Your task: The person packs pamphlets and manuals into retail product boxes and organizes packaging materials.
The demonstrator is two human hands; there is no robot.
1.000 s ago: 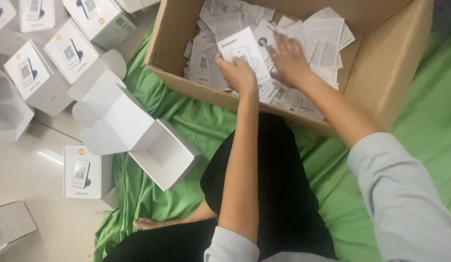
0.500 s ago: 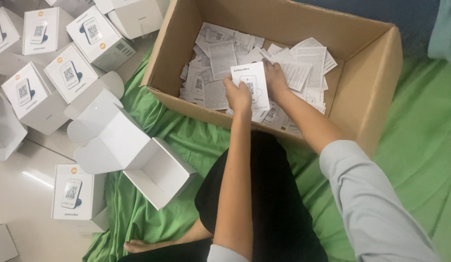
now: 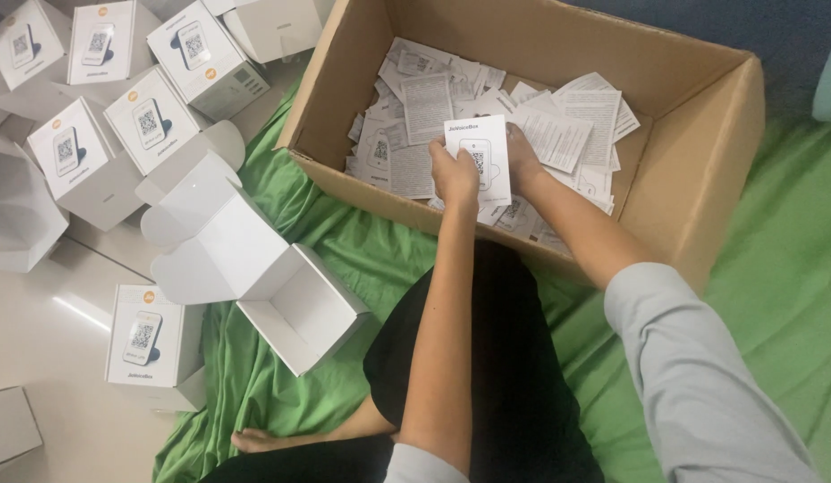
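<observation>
currently both hands grip one small white leaflet (image 3: 479,157), held upright over the near part of the cardboard box (image 3: 701,179). left hand (image 3: 454,173) pinches its left edge, thumb on the printed face, other fingers curled behind it. right hand (image 3: 521,161) holds the right edge; its fingers are mostly hidden behind the leaflet, so can't tell how they sit. leaflet front shows a small device picture with a square code pattern.

below it, the box floor is covered with a loose pile of similar paper leaflets (image 3: 558,125), some face up, some showing dense text. box is open at the top and sits on a green cloth (image 3: 782,295), in the far middle of the scene.

left forearm is bare; right arm wears a light grey sleeve (image 3: 701,376). person sits on the cloth, dark trousers (image 3: 514,376), bare foot (image 3: 254,440) near left.

left of the forearms, an open empty white carton (image 3: 299,309) with flaps up, lying half on the cloth. further left on the pale floor (image 3: 40,358), several closed white product boxes (image 3: 143,335), each with a device picture; more of them far left.
</observation>
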